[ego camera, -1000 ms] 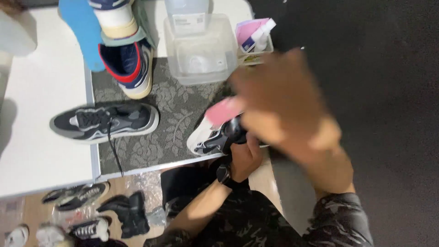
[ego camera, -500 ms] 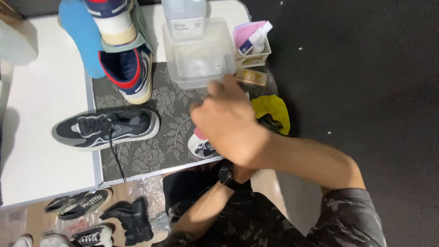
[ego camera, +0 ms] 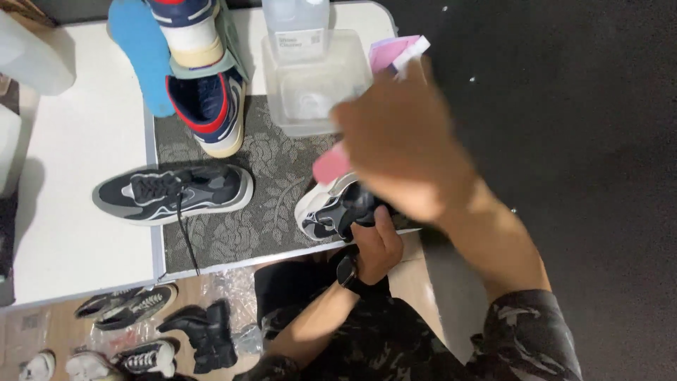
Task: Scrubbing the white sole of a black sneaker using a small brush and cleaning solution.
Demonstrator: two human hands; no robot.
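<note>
Two shoes share the patterned grey mat (ego camera: 247, 233) with you, and the one in your hands sits right at the mat's near edge, its heel past the lip of the white table (ego camera: 77, 197). To the left of it the mat lies bare up to the dark grey sneaker (ego camera: 173, 194), which lies on its side across the mat's left border with a lace trailing toward you. Farther off, a navy, red and cream high-top (ego camera: 208, 99) stands beside a blue insole (ego camera: 141, 53), and a clear plastic tub (ego camera: 310, 85) with a clear bottle (ego camera: 296, 21) behind it crowds the far right part of the mat. To your right there is only dark floor (ego camera: 585, 141). Below the table's near edge, more shoes (ego camera: 134, 331) lie on the floor.

Your left hand (ego camera: 377, 243) comes up from below, fingers curled tight round the heel end of the black, white and grey sneaker (ego camera: 331, 208), with a dark watch (ego camera: 347, 271) at the wrist. Your right hand (ego camera: 402, 152) is blurred and hovers over the same shoe, closed round something pink (ego camera: 331, 164) that sticks out on the left toward the shoe's toe; what the pink thing is you cannot tell from this view. Behind that hand a pink spray bottle with a white nozzle (ego camera: 398, 53) shows.

The held sneaker points its pale toe to the left, dark upper toward you, mostly hidden by your right hand.
</note>
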